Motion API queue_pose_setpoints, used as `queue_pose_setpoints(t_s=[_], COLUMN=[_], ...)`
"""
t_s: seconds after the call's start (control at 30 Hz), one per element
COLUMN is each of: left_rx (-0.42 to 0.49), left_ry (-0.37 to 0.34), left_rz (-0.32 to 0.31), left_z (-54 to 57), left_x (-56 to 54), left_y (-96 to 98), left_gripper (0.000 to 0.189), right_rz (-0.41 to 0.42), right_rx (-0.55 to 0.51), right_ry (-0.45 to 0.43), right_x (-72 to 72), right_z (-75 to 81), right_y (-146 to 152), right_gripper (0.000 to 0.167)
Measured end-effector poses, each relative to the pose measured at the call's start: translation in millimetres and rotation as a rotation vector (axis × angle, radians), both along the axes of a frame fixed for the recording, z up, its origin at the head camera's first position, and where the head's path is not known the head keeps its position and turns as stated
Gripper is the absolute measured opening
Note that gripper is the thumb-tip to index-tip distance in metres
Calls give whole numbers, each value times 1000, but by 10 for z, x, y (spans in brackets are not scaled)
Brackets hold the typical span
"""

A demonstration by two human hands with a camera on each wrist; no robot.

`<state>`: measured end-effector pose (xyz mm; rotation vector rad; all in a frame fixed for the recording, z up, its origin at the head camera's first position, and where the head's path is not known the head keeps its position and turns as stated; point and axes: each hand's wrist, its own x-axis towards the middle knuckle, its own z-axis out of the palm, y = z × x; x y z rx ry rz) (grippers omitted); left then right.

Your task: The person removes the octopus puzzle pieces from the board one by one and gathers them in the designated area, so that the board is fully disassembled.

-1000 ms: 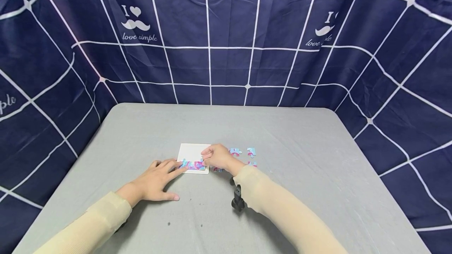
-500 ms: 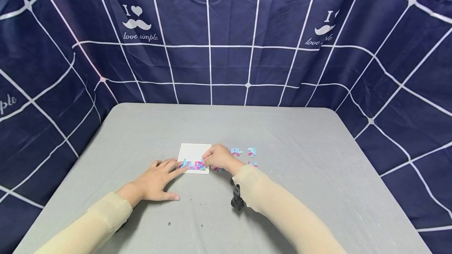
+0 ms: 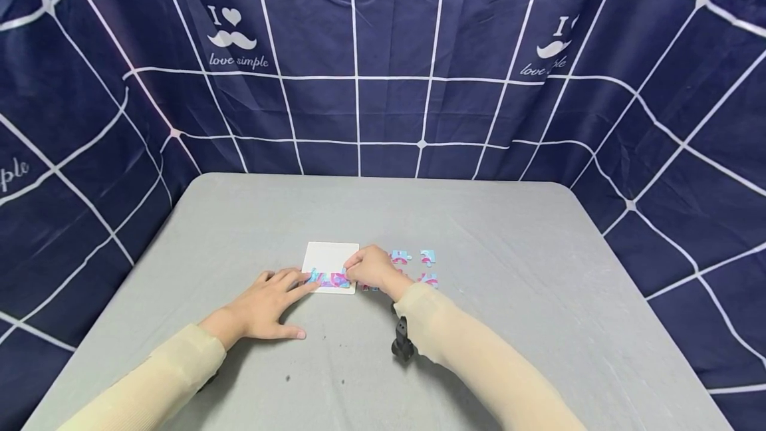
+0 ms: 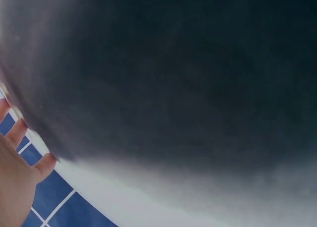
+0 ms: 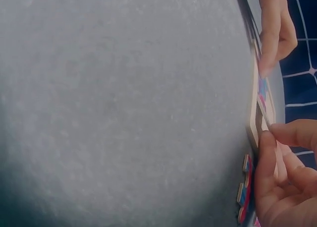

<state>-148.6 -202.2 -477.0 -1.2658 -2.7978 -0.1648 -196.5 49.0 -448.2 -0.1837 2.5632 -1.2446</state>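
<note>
A white puzzle board [image 3: 329, 255] lies on the grey table, with a row of blue, pink and purple jigsaw pieces [image 3: 326, 279] along its near side. My left hand [image 3: 263, 308] is spread flat from the left, its fingertips resting on the row's left part and its thumb out on the table. At the right end of the row, my right hand [image 3: 374, 268] pinches a jigsaw piece between thumb and forefinger. The right wrist view shows that piece [image 5: 266, 114] edge-on, tilted over the board's raised rim [image 5: 253, 108]. The left wrist view catches only the left fingers [image 4: 45, 165].
Several loose jigsaw pieces lie right of the board, among them a blue one [image 3: 427, 257] and a pink-and-blue one [image 3: 401, 257]. My right hand and wrist partly cover others. A black wrist camera [image 3: 402, 341] hangs under the right sleeve. Dark blue checked curtains [image 3: 389, 112] surround the table.
My right fingertips have shifted very slightly at the right end of the row, still pinching the jigsaw piece. My left hand stays in place on the row.
</note>
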Motion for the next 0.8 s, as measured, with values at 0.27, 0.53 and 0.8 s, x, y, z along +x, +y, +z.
queue_pose_setpoints(t_s=[0.27, 0.53, 0.8], left_rx=[-5, -11, -33], left_ry=[1, 1, -29], left_rz=[3, 4, 20], left_z=[17, 23, 34], left_x=[-2, 5, 7], left_y=[17, 6, 26], left_gripper=[88, 87, 88], right_rz=[-16, -8, -30], right_rx=[-16, -111, -169], right_ry=[5, -25, -66], right_x=[22, -4, -16], right_z=[13, 44, 99], right_y=[0, 101, 272], right_gripper=[12, 17, 20])
